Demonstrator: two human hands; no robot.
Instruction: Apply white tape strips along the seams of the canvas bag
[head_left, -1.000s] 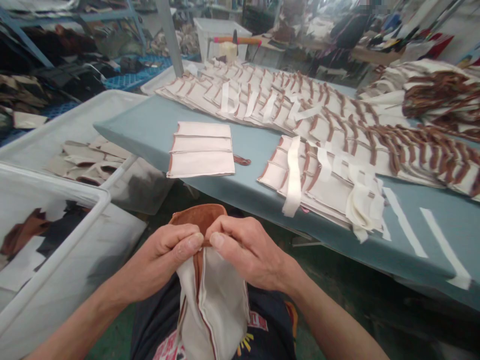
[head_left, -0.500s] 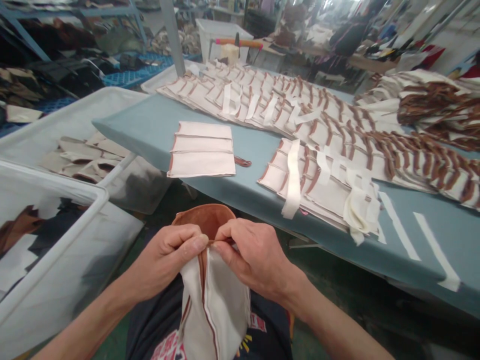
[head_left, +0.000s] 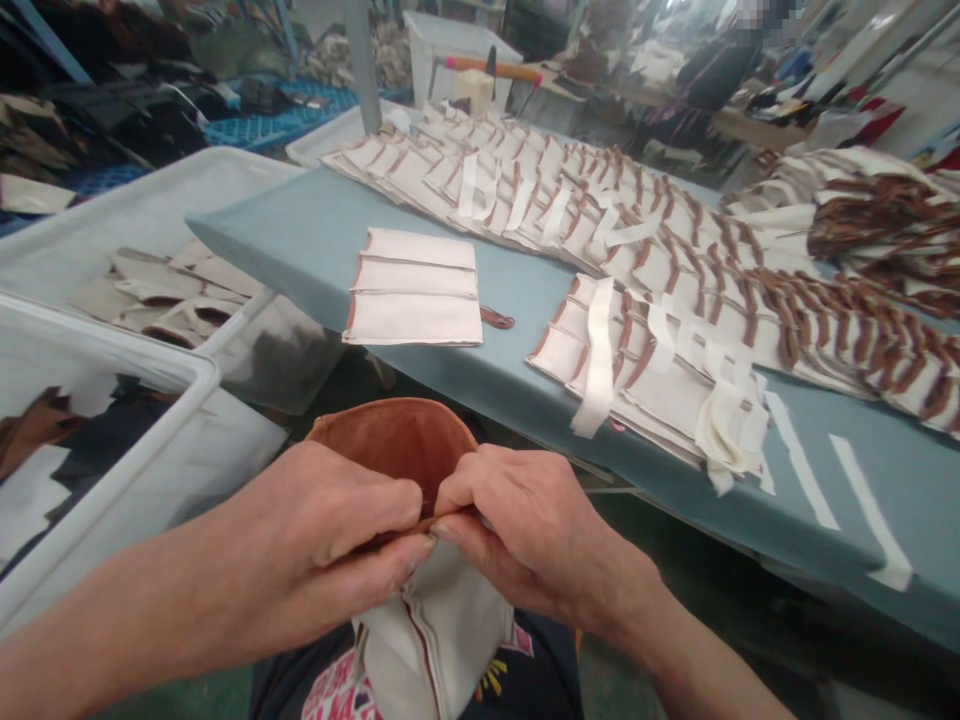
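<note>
Low in front of me, over my lap, is a tube-shaped sewn piece (head_left: 450, 640) with pale fabric outside and brown leather-like lining inside. Its brown mouth gapes upward behind my hands. My left hand (head_left: 337, 520) pinches the near rim between thumb and curled fingers. Right beside it, my right hand (head_left: 525, 520) pinches the same rim, thumb tips almost touching. A seam runs down the pale side below them. The fingers hide the exact edge they grip.
On the blue-grey table (head_left: 277, 240) lie a flat pale panel stack (head_left: 416, 290), a second stack with white strips (head_left: 645, 370), and long overlapping rows of brown-edged pieces (head_left: 600, 190). White bins (head_left: 202, 375) holding scraps stand at left. A person (head_left: 712, 70) is at the back right.
My left hand has rolled over the rim, its knuckles now higher and the thumb underneath. The tube's mouth has opened wider, and the pale side has sunk lower and bunched. The view shifted slightly.
</note>
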